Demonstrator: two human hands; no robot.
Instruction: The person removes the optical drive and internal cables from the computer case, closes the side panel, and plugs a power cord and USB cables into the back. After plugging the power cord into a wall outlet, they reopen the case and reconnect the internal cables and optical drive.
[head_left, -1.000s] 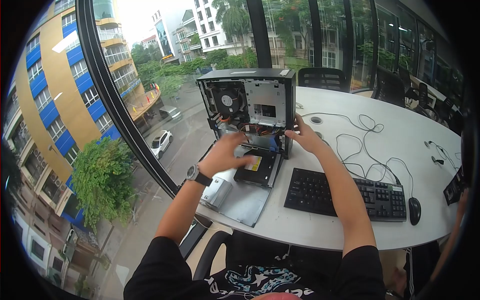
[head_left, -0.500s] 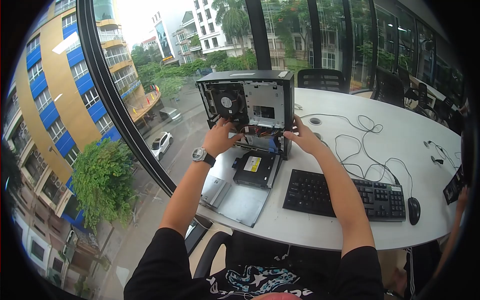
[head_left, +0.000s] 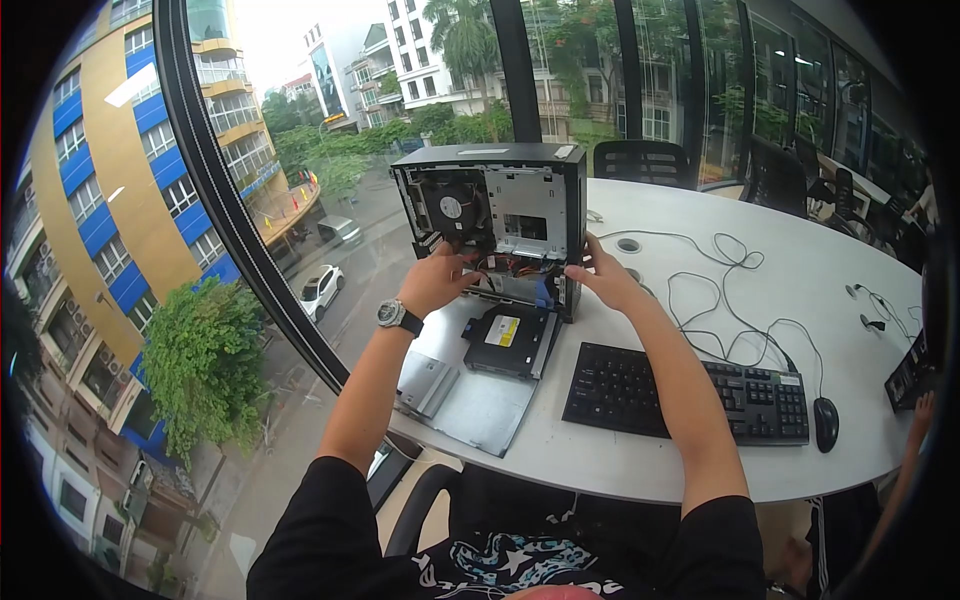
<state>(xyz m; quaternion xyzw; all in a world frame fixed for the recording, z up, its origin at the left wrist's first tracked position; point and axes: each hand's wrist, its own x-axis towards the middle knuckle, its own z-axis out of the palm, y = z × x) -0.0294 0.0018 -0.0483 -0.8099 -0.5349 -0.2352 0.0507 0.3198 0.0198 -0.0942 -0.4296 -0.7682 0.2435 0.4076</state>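
An opened desktop computer case [head_left: 525,195] stands upright on the table, its inside facing me. The round cooling fan [head_left: 452,207] sits at its upper left, above a bundle of thin coloured cables [head_left: 520,266]. My left hand [head_left: 437,281], wearing a wristwatch, reaches into the lower left of the case with fingers curled by the cables; the fingertips are hidden. My right hand [head_left: 606,277] grips the right edge of the case, thumb on the front and fingers behind. In front of the case lies a black optical drive [head_left: 505,340] with a yellow-and-white label.
The drive rests partly on a metal side panel [head_left: 490,410]. A black keyboard [head_left: 745,400], a mouse [head_left: 826,425] and loose cables [head_left: 690,290] lie to the right. Window glass borders the table's left side. Another person's hand [head_left: 925,408] shows at the far right.
My left hand has shifted slightly, its fingers more curled near the cables inside the case. My right hand stays on the case's right edge. The whole view has tilted a little.
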